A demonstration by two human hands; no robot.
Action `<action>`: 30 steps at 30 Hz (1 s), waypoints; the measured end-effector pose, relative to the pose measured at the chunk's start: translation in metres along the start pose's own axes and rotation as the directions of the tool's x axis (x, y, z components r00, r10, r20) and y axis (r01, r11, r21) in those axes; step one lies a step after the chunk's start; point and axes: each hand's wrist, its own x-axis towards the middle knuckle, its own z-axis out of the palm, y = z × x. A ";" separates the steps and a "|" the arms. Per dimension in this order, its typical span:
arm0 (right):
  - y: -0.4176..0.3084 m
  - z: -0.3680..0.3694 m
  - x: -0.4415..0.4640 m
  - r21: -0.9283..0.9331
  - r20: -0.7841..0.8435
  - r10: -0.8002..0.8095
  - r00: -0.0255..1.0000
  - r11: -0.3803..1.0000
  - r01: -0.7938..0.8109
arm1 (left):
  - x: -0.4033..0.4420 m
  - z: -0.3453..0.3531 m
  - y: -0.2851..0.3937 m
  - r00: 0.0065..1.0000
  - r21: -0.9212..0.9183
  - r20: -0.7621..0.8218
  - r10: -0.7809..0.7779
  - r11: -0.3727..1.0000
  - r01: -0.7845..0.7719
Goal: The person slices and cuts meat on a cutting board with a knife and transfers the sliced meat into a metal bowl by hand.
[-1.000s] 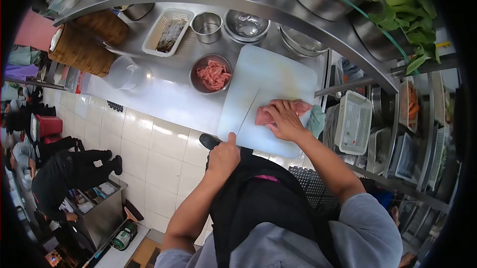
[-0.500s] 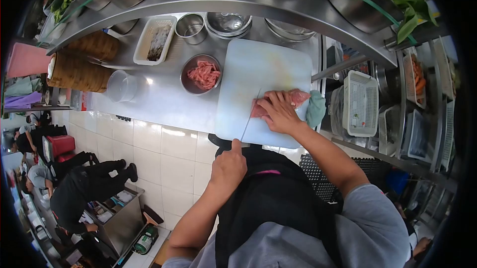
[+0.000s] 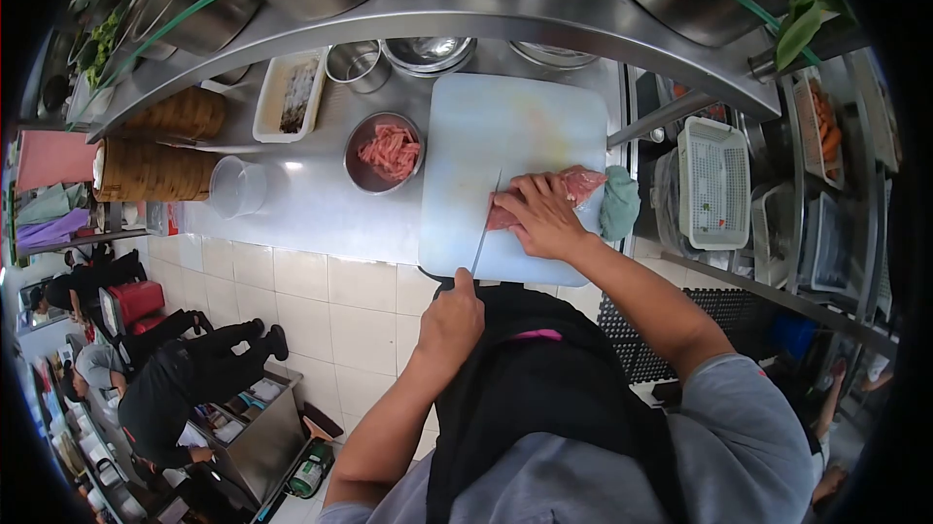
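Observation:
My left hand [image 3: 453, 318] is closed around the handle of a knife, whose thin blade [image 3: 483, 240] points away from me across the white cutting board [image 3: 466, 116]. The blade stands at the left end of a piece of raw pink meat [image 3: 586, 184]. With bent fingers, my right hand [image 3: 546, 217] presses on that meat and holds it against the board; part of the meat is hidden beneath the hand. Left of the board, a steel bowl [image 3: 356, 166] contains cut strips of meat [image 3: 390, 152]. A green cloth [image 3: 620, 203] lies at the board's right edge.
A white tray [image 3: 260, 116], a steel pot [image 3: 358, 67] and stacked steel bowls [image 3: 428, 52] stand behind. Overhead runs a metal shelf [image 3: 447, 20]. Bamboo steamers [image 3: 146, 171] and a clear plastic tub [image 3: 236, 186] are left; a white basket [image 3: 714, 184] is right. Other people stand lower left.
The view has shifted slightly, so the board and bowls appear a little further left. Both hands keep nearly the same place on the knife and the meat.

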 end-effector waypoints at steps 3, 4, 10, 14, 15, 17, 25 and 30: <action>0.001 -0.001 0.001 0.003 0.008 -0.012 1.000 1.000 0.012 | 0.022 0.014 -0.007 1.000 -0.030 -0.017 0.022 0.999 -0.023; 0.002 -0.001 0.001 0.007 0.007 -0.020 1.000 1.000 0.020 | 0.032 0.019 -0.008 1.000 -0.031 -0.014 0.024 0.999 -0.024; 0.003 0.002 0.000 -0.005 0.009 -0.019 1.000 1.000 0.019 | 0.079 0.058 -0.021 0.995 -0.082 -0.100 0.022 0.996 -0.031; 0.004 0.003 -0.001 0.013 0.003 -0.008 1.000 1.000 0.008 | 0.041 0.070 -0.033 0.997 -0.077 -0.076 -0.019 0.997 0.013; 0.004 0.003 -0.001 0.017 0.000 -0.008 1.000 1.000 0.008 | 0.030 0.067 -0.036 0.998 -0.054 -0.053 -0.044 0.998 0.041; 0.005 0.005 -0.002 0.035 -0.043 -0.022 0.999 0.999 0.023 | 0.022 0.062 -0.043 0.998 -0.051 -0.054 -0.033 0.998 0.030; 0.003 0.002 -0.003 0.034 -0.065 -0.025 0.998 0.999 0.027 | -0.016 -0.019 -0.009 1.000 0.016 -0.010 -0.016 1.000 0.017; 0.003 0.002 -0.004 0.031 -0.065 -0.015 0.998 0.999 0.017 | -0.023 -0.024 -0.004 0.997 -0.030 0.074 -0.025 0.999 0.027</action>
